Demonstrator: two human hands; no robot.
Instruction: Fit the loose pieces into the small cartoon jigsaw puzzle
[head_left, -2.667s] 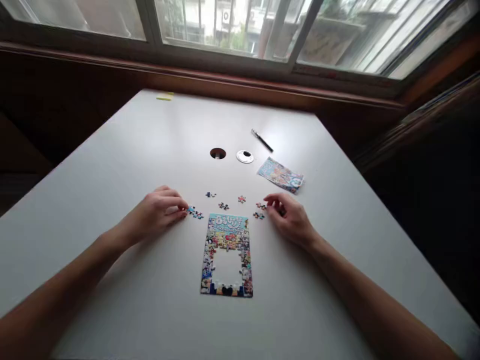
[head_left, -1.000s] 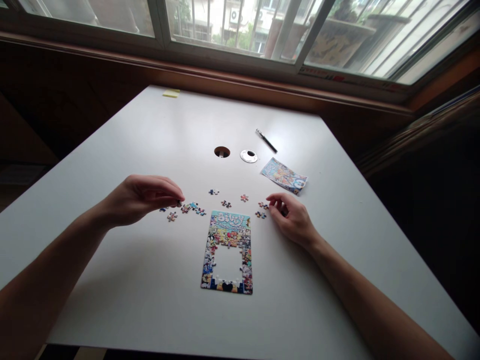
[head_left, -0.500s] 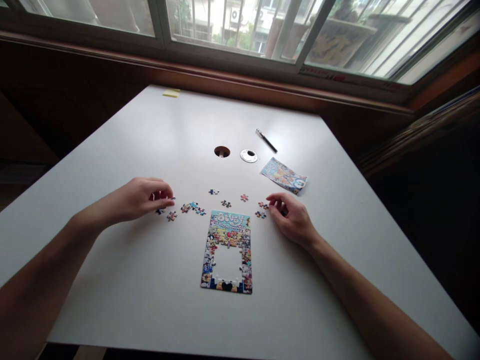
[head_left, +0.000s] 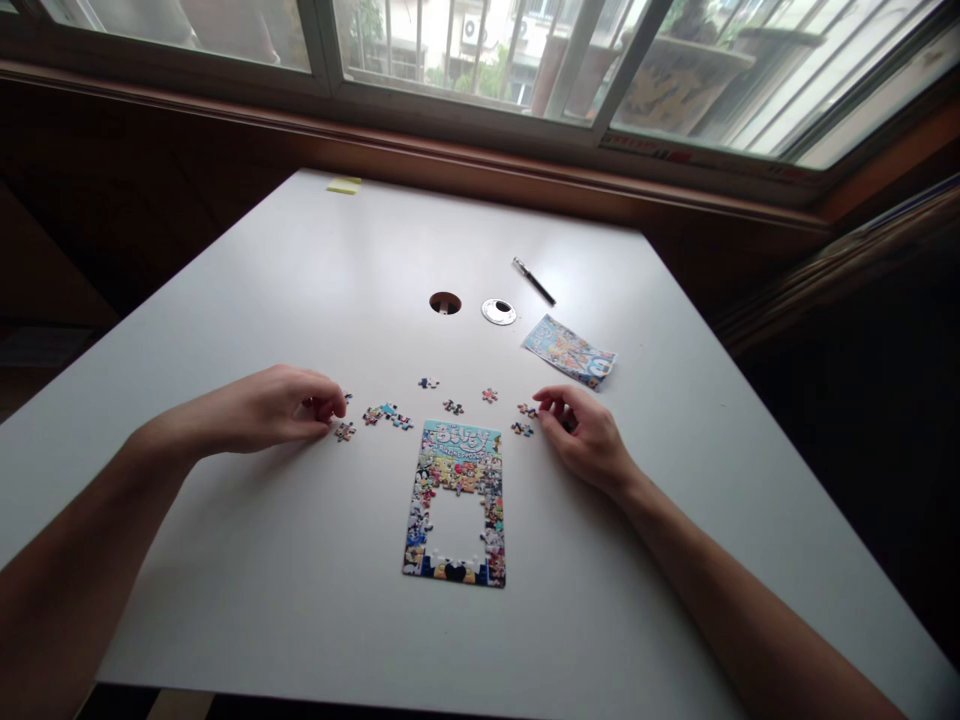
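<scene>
The partly filled jigsaw puzzle [head_left: 491, 460] lies flat on the white table, its frame and upper rows in place around a bare middle. On the left, my left hand [head_left: 300, 400] is low over the table with thumb and fingers closed at a puzzle piece, which they mostly hide. A loose puzzle piece [head_left: 345, 431] lies just below its fingertips. My right hand [head_left: 577, 425] rests with loosely curled fingers, thumb and forefinger apart, beside a puzzle piece [head_left: 527, 410]. Another piece [head_left: 522, 430] lies near its thumb.
More loose pieces [head_left: 387, 414] lie between the hands, above the puzzle. A printed picture sheet [head_left: 570, 350], a pen [head_left: 534, 281] and a round metal cover [head_left: 499, 312] lie farther back, near a cable hole [head_left: 445, 303]. A yellow sticky note [head_left: 343, 186] marks the far edge.
My left hand has moved slightly left and down, its fingers now covering a piece that showed beneath it before. My right hand has stayed where it was.
</scene>
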